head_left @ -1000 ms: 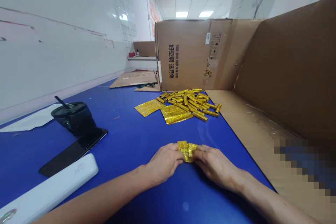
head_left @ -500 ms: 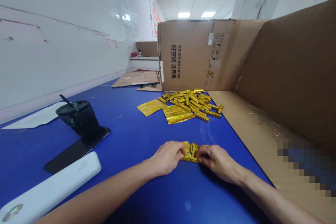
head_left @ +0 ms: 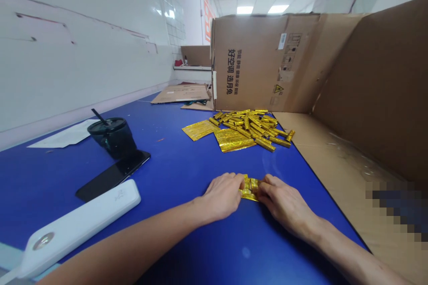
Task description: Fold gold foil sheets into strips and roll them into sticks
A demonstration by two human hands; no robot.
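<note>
On the blue table [head_left: 174, 173], both hands pinching one gold foil piece [head_left: 250, 187].

Left hand [head_left: 222, 196] and right hand [head_left: 284, 202] lie knuckles-up, fingertips closed on it from either side; further back sits a pile of rolled gold foils [head_left: 254, 127] by the cardboard box [head_left: 261, 62].

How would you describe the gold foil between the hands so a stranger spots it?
On the blue table, nearer than the cardboard box, find the left hand and right hand. Pinched between them is a folded gold foil piece; unlike the gold rolls and flat sheets beyond, it alone is held.
</note>
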